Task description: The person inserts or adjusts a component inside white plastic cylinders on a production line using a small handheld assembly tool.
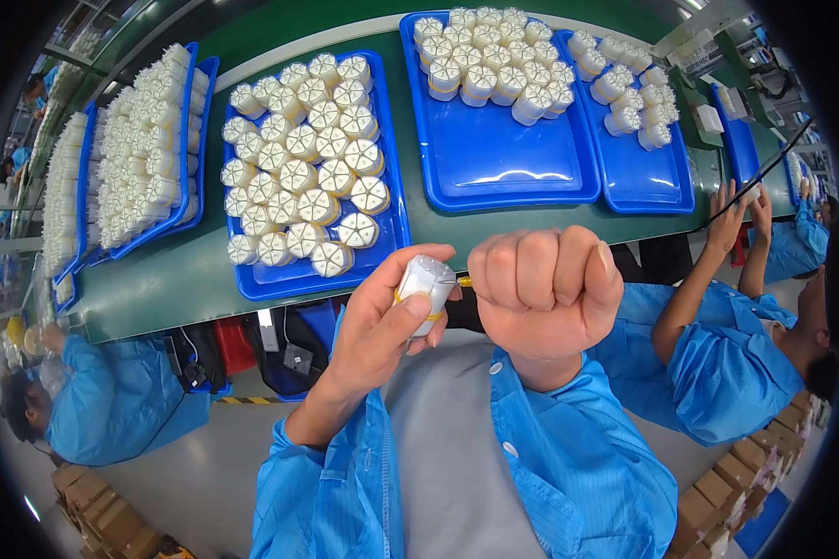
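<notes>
Before a green bench [158, 289] bearing blue trays [503, 160] of white cylinders [301, 142], the right hand [545, 289] is clenched and the left hand [368, 331] grasps a tilted cylinder [424, 291] just beside it, a yellow tool [465, 281] jutting from the right fist to that cylinder's upper end.

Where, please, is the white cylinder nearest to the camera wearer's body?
In the head view, the white cylinder is near the centre, in the left hand, just left of the right hand and to the lower right of a blue tray.
</notes>
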The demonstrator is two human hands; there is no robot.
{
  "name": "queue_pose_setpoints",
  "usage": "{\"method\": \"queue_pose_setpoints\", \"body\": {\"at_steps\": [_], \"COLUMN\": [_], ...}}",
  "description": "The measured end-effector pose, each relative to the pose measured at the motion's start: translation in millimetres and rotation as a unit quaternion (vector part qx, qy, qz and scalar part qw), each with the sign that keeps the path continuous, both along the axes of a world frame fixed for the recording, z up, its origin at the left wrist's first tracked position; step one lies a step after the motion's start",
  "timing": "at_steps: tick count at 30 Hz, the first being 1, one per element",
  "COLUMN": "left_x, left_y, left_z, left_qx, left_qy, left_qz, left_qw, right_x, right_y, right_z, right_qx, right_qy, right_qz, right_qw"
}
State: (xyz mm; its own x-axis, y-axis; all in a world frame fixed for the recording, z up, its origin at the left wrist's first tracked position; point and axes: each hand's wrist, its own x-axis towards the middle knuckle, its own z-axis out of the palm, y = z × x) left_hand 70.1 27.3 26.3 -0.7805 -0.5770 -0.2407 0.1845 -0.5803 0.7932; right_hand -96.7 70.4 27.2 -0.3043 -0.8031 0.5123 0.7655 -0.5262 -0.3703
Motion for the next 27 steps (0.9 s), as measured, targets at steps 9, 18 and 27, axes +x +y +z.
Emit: {"method": "queue_pose_setpoints", "body": {"at_steps": [9,18,27], "left_x": [5,15,95], "left_y": [-2,-6,-8], "left_z": [-10,-7,-10], "left_qx": [-0.063,0.035,-0.355], "left_qy": [-0.043,0.061,-0.273], "left_qz": [-0.018,0.03,0.309], "left_qw": [0.997,0.997,0.839], "right_x": [-5,-17,-29], "right_y": [-6,-7,13], "right_z": [-2,-5,-51], "right_qx": [0.103,0.055,0.135], "right_qy": [0.028,-0.088,-0.054], "right_qz": [0.063,-0.028,-0.068], "right_qw": [0.992,0.994,0.987]}}
